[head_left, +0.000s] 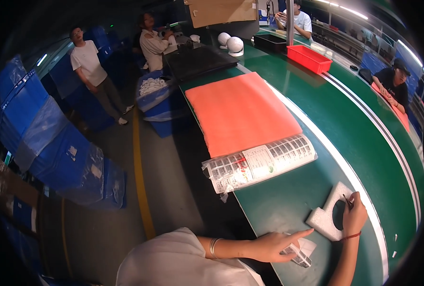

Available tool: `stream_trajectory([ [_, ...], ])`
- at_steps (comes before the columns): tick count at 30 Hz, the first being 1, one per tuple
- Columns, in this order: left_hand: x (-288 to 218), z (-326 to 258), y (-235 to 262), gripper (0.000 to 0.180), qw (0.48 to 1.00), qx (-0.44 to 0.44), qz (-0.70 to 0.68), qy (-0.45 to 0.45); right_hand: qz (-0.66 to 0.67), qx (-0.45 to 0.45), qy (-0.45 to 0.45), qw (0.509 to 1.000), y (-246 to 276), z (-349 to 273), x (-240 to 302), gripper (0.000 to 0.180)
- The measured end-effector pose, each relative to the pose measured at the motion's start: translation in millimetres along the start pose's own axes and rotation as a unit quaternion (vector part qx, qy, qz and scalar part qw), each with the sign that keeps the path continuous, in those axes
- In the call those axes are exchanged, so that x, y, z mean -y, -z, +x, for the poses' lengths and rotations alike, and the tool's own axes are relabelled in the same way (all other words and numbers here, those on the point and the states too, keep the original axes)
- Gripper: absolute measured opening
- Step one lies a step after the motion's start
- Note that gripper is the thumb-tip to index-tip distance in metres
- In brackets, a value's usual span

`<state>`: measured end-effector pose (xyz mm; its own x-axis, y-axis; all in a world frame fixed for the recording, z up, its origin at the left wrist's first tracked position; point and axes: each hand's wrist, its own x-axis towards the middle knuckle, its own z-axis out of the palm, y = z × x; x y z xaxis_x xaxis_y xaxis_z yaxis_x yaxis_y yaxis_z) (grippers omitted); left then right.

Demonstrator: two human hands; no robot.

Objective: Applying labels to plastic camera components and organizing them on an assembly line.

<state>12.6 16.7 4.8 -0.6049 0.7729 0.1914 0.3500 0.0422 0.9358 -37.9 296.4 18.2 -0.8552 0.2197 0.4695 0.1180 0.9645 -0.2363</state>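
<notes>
At the lower right, a white foam piece (325,220) with a rounded cut-out lies on the green worktable (279,200). My right hand (355,215) rests over its right side, fingers pinched around a thin dark tool (348,200), perhaps tweezers. Just left of the foam, my left hand (275,246) is curled around a small sheet of printed labels (301,257), with the index finger stretched toward the foam. Part of the label sheet is hidden under that hand.
Ahead lie a stack of orange-pink sheets (243,112) and a film-covered sheet of printed labels (264,162). Farther off are a red bin (309,59), a black tray (270,42) and white round devices (235,45). A blue bin (162,102) stands left of the table. Several people are around.
</notes>
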Motion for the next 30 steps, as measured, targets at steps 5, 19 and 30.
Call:
stream_trajectory([
  [5, -1.6, -0.3, 1.6, 0.081, 1.000, -0.009, 0.001, -0.019, -0.008, 0.011, 0.004, 1.000, 2.7, 0.8, 2.7, 0.021],
  [19, -3.3, 0.9, 3.3, 0.081, 1.000, -0.004, 0.015, 0.003, 0.001, 0.025, -0.027, 0.999, 10.6, 2.9, 13.5, 0.025],
  [30, -1.0, -0.8, -3.9, 0.082, 1.000, 0.002, -0.018, 0.021, 0.028, 0.007, -0.012, 1.000, 4.2, -4.4, 2.9, 0.037],
])
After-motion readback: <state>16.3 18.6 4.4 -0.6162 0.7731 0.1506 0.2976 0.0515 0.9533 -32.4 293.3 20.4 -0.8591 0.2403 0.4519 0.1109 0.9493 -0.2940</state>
